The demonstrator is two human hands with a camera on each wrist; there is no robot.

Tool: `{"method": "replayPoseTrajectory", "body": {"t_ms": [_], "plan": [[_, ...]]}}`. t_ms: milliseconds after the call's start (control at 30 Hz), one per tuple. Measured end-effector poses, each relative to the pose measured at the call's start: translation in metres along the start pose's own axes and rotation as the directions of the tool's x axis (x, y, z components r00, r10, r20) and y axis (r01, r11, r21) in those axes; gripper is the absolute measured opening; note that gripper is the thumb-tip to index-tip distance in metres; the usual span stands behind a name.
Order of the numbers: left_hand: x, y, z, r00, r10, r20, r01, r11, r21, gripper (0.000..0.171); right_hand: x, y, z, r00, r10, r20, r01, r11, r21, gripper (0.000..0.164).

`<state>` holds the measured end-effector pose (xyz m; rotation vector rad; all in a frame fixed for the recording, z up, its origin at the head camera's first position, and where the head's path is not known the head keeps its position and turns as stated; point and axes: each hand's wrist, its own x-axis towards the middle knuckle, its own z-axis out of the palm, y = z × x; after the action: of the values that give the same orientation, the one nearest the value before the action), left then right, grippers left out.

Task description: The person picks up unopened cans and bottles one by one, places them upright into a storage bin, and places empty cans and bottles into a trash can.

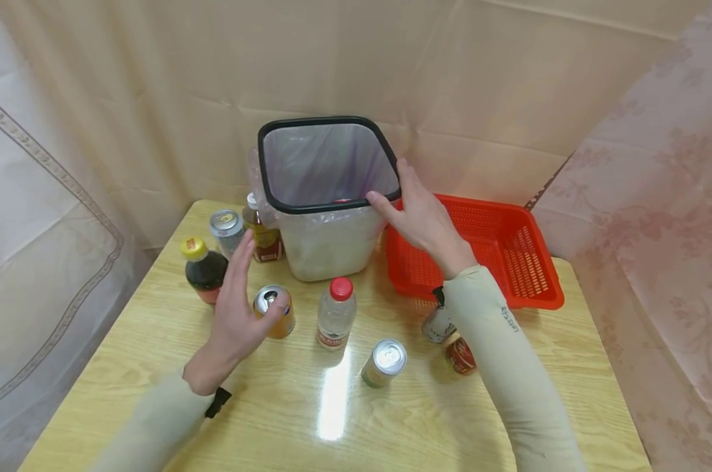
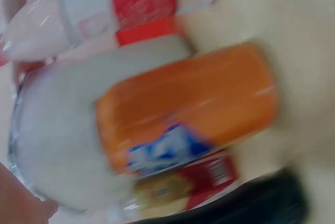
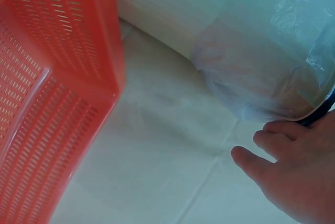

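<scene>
In the head view my right hand (image 1: 421, 219) is at the near right corner of a white trash bin (image 1: 326, 252), thumb at the black rim (image 1: 317, 210) and fingers along its outside. The right wrist view shows those fingers fairly straight beside the clear liner bag (image 3: 235, 77). My left hand (image 1: 238, 318) is raised, fingers straight and thumb apart, holding nothing. Nearest it stands an orange can (image 1: 282, 321), partly behind the thumb. To its left is a dark bottle with a yellow cap (image 1: 205, 269). Something red shows slightly inside the bin.
A red plastic basket (image 1: 527, 262) sits right of the bin. A silver can (image 1: 226, 226) and an amber bottle (image 1: 267, 242) stand left of it. In front are a clear red-capped bottle (image 1: 335, 318), a pale can (image 1: 382, 364), a grey can (image 1: 437, 326) and a red can (image 1: 461, 357).
</scene>
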<state>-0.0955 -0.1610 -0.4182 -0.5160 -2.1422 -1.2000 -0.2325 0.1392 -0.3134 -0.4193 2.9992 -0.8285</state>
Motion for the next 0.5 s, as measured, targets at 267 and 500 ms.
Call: {"method": "replayPoseTrajectory", "body": {"t_ms": [267, 500], "plan": [[-0.028, -0.015, 0.011, 0.957, -0.238, 0.165, 0.237, 0.971, 0.023, 0.099, 0.000, 0.002, -0.002, 1.000, 0.004, 0.007, -0.004, 1.000, 0.009, 0.102], [-0.032, -0.025, 0.012, 0.855, -0.452, 0.255, 0.451, 0.890, 0.067, 0.108, -0.002, 0.004, -0.002, 1.000, 0.009, 0.009, -0.009, 1.000, 0.022, 0.102]]}}
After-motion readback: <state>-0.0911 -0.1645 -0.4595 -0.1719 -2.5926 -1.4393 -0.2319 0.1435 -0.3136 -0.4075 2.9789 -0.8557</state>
